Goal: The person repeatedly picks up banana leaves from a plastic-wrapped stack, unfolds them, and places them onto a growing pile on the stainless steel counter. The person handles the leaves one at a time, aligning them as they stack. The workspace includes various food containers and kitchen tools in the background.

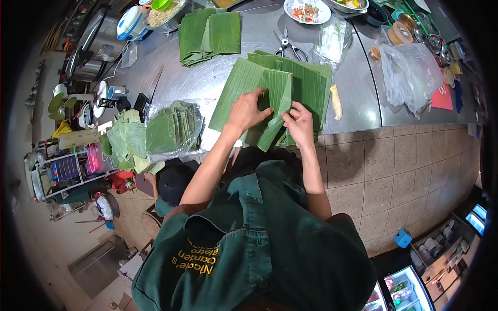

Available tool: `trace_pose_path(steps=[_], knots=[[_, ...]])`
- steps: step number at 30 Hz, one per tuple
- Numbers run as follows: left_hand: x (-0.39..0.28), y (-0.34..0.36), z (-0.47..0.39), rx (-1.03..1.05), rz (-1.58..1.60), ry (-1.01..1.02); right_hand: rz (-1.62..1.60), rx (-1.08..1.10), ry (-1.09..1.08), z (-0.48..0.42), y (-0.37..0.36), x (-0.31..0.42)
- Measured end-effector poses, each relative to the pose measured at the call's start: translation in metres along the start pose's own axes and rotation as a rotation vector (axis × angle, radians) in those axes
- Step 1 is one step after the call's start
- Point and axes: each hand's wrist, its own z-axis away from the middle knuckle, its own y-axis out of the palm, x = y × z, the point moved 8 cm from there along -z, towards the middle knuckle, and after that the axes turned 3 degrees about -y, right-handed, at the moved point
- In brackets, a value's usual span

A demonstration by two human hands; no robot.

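A wide banana leaf piece (pixel 245 77) lies before me, with a folded flap along its right side. My left hand (pixel 247 110) rests on this leaf, thumb and fingers apart. At the flap's lower right edge, my right hand (pixel 298 122) pinches the leaf between thumb and fingers. More cut banana leaves (pixel 311 85) are stacked beneath and to the right, partly hidden by the upper piece. Farther forward and left sits another pile of banana leaf pieces (pixel 225 33). Scissors (pixel 288 46) lie just beyond the stack.
Left on the steel table (pixel 183 83) are bagged leaf pieces (pixel 171 130), loose leaf scraps (pixel 126 136) and a knife (pixel 157 82). A pale-handled tool (pixel 335 102) lies right of the stack. Plastic bags (pixel 408 74) and a plate of chopped food (pixel 307 11) stand farther off. Someone in a dark cap (pixel 177 180) is at lower left.
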Motion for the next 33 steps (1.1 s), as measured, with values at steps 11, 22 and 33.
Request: trace_pose_path(steps=[11, 22, 33], knots=[[0.027, -0.008, 0.007, 0.057, 0.467, 0.024, -0.154, 0.157, 0.181, -0.004, 0.027, -0.028], [0.159, -0.022, 0.013, -0.051, 0.337, -0.343, -0.028, -0.101, 0.177, 0.0, -0.018, -0.036], [0.11, -0.084, 0.074, -0.237, 0.734, -0.207, -0.089, 0.12, 0.055, 0.012, -0.001, -0.012]])
